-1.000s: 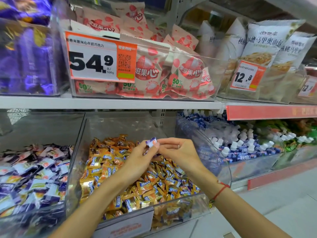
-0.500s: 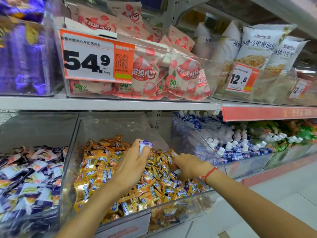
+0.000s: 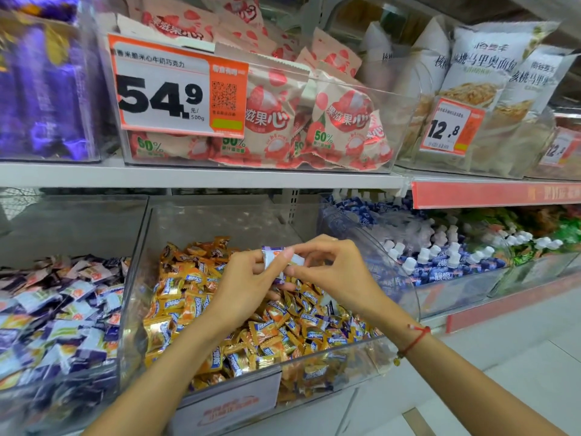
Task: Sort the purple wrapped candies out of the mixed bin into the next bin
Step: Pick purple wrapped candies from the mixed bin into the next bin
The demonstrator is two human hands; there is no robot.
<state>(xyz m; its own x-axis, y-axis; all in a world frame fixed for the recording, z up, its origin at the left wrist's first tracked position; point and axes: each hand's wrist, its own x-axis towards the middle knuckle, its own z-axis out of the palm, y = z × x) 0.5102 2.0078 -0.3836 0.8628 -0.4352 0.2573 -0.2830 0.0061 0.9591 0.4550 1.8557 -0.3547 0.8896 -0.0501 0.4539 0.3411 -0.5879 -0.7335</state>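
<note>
You have open air above the orange candy heap in the middle bin [image 3: 220, 221], up to the white shelf [image 3: 201, 177] that roofs it, and both hands sit in that gap. A clear upright wall [image 3: 132, 278] stands between this bin and the purple candy bin [image 3: 72, 228] to your left, so passing leftward means going over its top edge. To your right a curved clear panel [image 3: 405, 272] closes off the bottle bin [image 3: 465, 284].
</note>
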